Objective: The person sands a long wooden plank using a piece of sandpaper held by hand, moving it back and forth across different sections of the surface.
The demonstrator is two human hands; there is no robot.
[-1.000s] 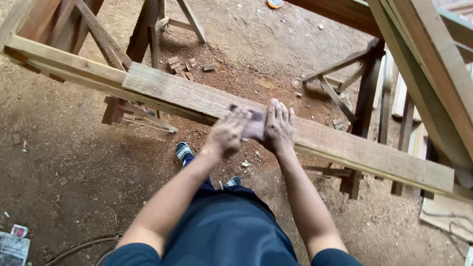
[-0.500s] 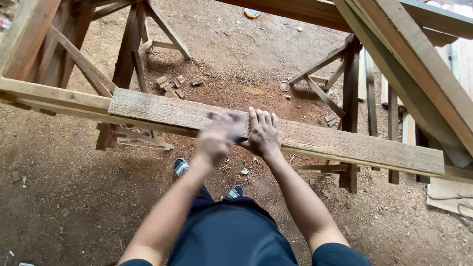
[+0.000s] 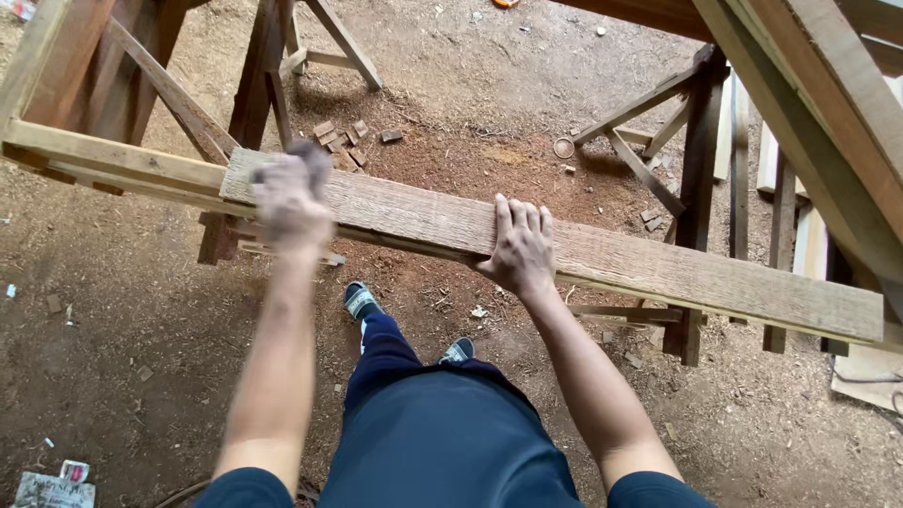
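A long rough wooden plank (image 3: 640,263) lies across wooden trestles, running from upper left to lower right. My left hand (image 3: 290,198) is motion-blurred over the plank's left end, with a small dark sheet like sandpaper (image 3: 306,155) under its fingers. My right hand (image 3: 520,249) rests flat on the plank near its middle, fingers spread on top and thumb at the near edge.
A wooden trestle (image 3: 254,85) stands at the left and another (image 3: 696,160) at the right. More beams (image 3: 809,85) slant across the upper right. Small wood offcuts (image 3: 339,141) and sawdust lie on the dirt floor. My feet in sandals (image 3: 362,301) stand under the plank.
My left hand has slid quickly left along the plank to its end, away from my right hand. The right hand has stayed pressed on the plank. The view has tilted slightly.
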